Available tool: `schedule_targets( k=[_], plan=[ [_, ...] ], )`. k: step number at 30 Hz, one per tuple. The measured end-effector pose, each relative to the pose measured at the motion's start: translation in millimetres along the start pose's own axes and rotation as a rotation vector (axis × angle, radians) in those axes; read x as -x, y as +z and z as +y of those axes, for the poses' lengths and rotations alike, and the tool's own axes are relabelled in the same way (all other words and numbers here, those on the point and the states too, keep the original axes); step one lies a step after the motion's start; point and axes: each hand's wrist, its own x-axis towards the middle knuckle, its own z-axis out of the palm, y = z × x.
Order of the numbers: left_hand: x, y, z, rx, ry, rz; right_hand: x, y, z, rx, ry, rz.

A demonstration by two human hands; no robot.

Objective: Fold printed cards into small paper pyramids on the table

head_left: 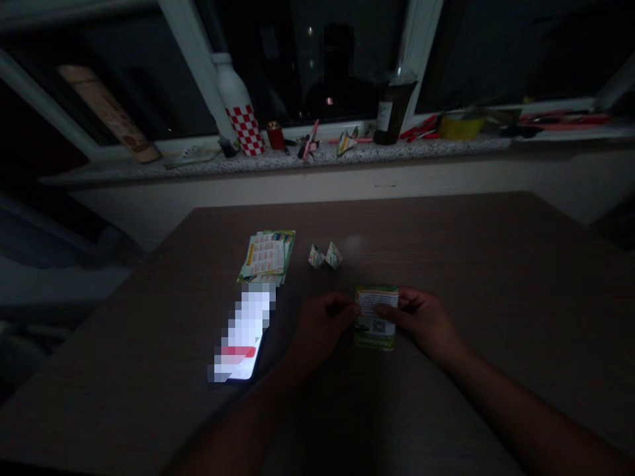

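Green-printed, rectangular paper sheet (pixel 376 340) in the grip of left hand (pixel 322 324) and right hand (pixel 429 320), pinched at opposite sides; beyond, pointed folded-paper shapes (pixel 334 256) on wood-grained tabletop (pixel 476 258).

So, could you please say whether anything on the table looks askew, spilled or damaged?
Only the stack of printed papers, just beyond the lit phone, looks askew: its edges don't line up. I see nothing spilled or damaged in this dim view.
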Motion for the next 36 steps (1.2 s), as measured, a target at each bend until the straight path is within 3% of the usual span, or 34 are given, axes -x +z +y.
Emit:
schedule_targets(
  k=[36],
  plan=[
    [2.0, 1.6, 2.5, -0.012, -0.026, -0.002, -1.3, -3.0, 0.2, -0.016, 0.027, -0.014]
  ],
)
